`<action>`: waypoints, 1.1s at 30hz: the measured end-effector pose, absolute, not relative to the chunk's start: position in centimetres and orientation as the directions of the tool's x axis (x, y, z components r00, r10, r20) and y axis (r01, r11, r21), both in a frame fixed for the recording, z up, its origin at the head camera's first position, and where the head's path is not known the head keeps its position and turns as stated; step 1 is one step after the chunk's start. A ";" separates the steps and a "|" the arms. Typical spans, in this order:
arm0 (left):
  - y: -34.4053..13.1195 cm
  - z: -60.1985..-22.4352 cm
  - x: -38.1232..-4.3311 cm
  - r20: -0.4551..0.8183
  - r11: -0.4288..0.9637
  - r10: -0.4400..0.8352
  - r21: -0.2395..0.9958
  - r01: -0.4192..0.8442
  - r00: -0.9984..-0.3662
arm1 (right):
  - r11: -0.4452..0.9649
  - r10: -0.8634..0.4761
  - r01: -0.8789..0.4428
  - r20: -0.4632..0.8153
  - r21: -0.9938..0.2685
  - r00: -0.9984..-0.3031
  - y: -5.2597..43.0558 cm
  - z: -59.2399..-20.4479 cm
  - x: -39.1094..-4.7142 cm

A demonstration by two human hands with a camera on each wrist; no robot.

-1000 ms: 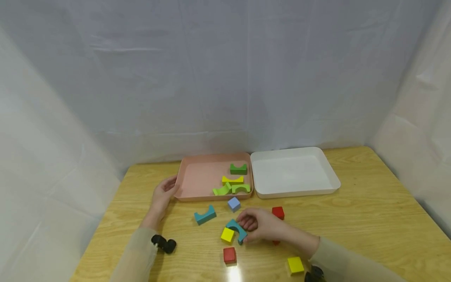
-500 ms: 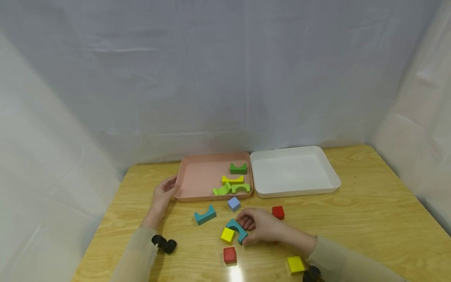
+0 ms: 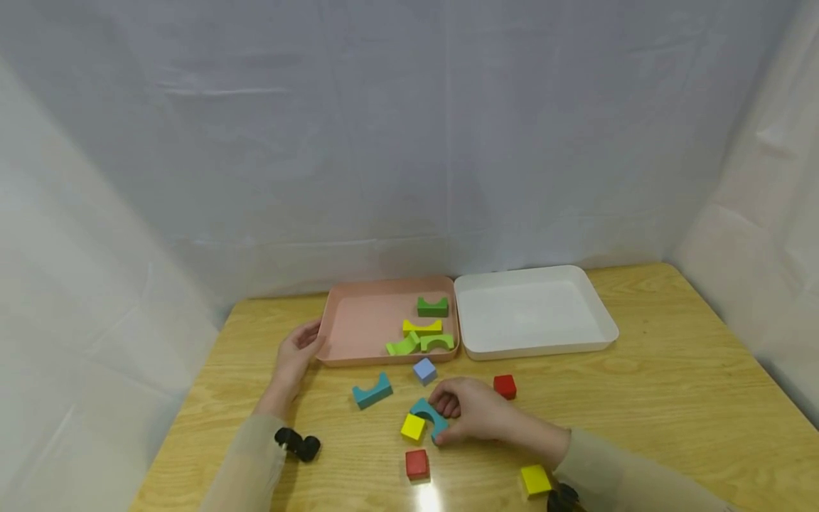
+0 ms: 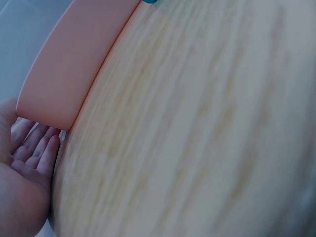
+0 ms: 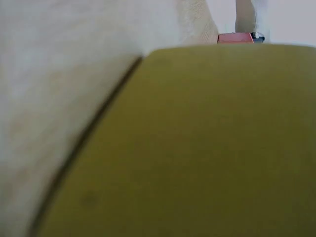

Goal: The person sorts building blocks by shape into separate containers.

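The teal arch block (image 3: 435, 417) is pinched on the table (image 3: 672, 398) by the right hand (image 3: 476, 410), long axis diagonal, hollow towards a yellow cube (image 3: 413, 427); the right wrist view is blocked. The pink tray (image 3: 358, 316) is gripped by the left hand (image 3: 297, 353).

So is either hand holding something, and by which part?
Right hand: blue arch beside a yellow cube, by its ends. Left hand: pink tray, by its left side.

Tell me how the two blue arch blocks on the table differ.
The right blue arch has the right hand at it; the left blue arch is touched by neither hand. The right blue arch's hollow faces the yellow cube; the left blue arch's faces the pink tray. Both share the same colour.
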State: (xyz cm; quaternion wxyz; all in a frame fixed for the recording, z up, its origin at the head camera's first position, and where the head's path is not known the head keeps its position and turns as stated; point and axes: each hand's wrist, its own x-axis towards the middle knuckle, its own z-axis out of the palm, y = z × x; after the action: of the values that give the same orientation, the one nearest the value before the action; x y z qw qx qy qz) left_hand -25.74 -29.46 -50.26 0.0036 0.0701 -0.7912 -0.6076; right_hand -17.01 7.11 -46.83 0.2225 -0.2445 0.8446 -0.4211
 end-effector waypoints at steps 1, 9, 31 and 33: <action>-29.4 -50.2 -25.7 -0.078 0.255 -0.115 0.961 -0.105 -0.990 | 0.530 -0.600 -0.231 -0.168 -0.816 -0.782 7.1 -46.9 -17.0; -29.3 -50.0 -25.5 -0.075 0.278 -0.111 0.955 -0.104 -0.991 | 0.548 -0.605 -0.294 -0.129 -0.783 -0.785 7.0 -47.3 -17.0; -29.4 -50.0 -25.6 -0.084 0.278 -0.115 0.954 -0.113 -0.990 | 0.555 -0.534 -0.260 -0.100 -0.790 -0.840 7.2 -47.1 -16.9; -29.4 -50.0 -25.6 -0.083 0.279 -0.114 0.954 -0.112 -0.990 | 0.554 -0.528 -0.259 -0.093 -0.792 -0.844 7.3 -47.1 -16.9</action>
State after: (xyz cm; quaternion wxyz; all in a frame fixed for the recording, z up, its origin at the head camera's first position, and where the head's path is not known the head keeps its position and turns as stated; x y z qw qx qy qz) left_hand -25.58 -29.44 -50.02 0.0008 0.0708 -0.7998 -0.5960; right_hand -16.93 7.27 -47.10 0.1625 -0.2271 0.8662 -0.4143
